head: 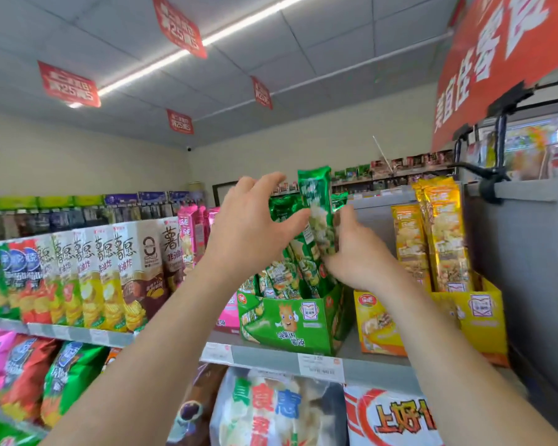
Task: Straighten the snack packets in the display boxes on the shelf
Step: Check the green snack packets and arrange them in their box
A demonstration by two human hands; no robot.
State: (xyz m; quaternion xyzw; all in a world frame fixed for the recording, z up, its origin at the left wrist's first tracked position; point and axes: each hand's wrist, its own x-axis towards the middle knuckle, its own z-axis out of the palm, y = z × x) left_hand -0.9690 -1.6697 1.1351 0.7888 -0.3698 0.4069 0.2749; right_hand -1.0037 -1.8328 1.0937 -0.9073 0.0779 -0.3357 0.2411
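Green packet [314, 194]: stood tall in green display box [290, 320] on shelf [271, 354], gripped by right hand [358, 255]. Left hand [252, 230]: spread open beside it, held nothing. Risk: a careless tug could have toppled neighbouring packets [284, 278] forward

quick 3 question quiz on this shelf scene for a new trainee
1. Which display box do the left hand and right hand work over? A pink, B green, C yellow
2. True or false: the yellow display box stands to the right of the green display box.
3. Fill in: the raised packet that the right hand grips is coloured ____.

Key: 1 B; 2 true; 3 green
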